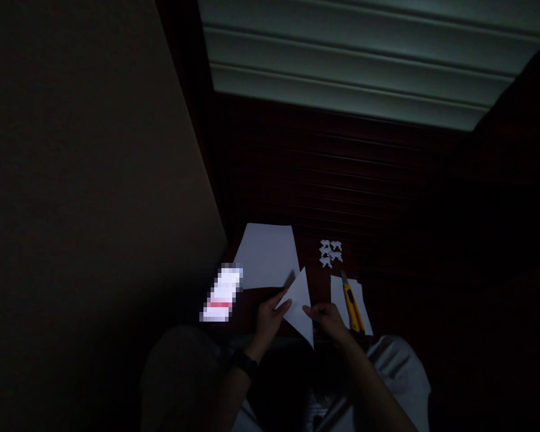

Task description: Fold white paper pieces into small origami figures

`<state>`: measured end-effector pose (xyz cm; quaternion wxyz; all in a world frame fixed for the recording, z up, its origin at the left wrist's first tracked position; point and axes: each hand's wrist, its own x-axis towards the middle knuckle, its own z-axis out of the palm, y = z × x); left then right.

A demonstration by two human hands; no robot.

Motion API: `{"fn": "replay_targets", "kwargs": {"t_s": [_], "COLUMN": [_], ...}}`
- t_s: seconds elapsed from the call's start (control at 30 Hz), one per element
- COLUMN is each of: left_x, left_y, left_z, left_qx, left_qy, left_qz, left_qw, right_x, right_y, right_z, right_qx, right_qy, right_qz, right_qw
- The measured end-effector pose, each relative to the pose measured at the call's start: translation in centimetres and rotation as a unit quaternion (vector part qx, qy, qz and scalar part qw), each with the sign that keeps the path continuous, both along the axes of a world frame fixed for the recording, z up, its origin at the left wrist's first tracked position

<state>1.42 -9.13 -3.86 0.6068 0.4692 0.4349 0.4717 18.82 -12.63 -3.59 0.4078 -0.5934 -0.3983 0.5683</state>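
Tapering to a far tip, a triangular white paper (299, 301) was above the near part of the tabletop (310, 257). The left hand (269, 315) pinched its left corner between thumb and fingers; the right hand (327, 318), fingers curled, pinched its right edge. Beyond lay a larger white sheet (268, 255), a bright blurred rectangle (223, 293) nearer and leftward. Rightward, a yellow cutter (352, 307) rested on smaller paper (337, 296), near small white shapes (326, 262).

There are two hands (269, 318) (329, 319), one folded triangle (299, 295), two flat papers (267, 255) (339, 299), one cutter (351, 305), one wristband (243, 363), one pixelated bright rectangle (222, 294), seemingly five small pieces (336, 256)
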Motion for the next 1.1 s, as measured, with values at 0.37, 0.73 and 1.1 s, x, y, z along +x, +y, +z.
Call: {"fn": "replay_targets", "kwargs": {"t_s": [0.37, 0.73, 1.1], "left_x": [0.4, 0.6, 0.4], "left_y": [0.1, 0.2, 0.3], "left_z": [-1.0, -1.2, -0.8], "left_qx": [-0.007, 0.016, 0.003], "left_qy": [-0.013, 0.013, 0.0], "left_qz": [0.04, 0.104, 0.098], "left_qw": [0.999, 0.994, 0.995], "right_x": [0.3, 0.1, 0.2], "right_y": [0.1, 0.3, 0.3], "right_z": [-0.4, -0.5, -0.5], "right_qx": [-0.005, -0.018, -0.023], "right_qy": [-0.01, -0.029, -0.006], "right_qz": [0.028, 0.009, 0.01], "right_qw": [1.0, 0.999, 1.0]}}
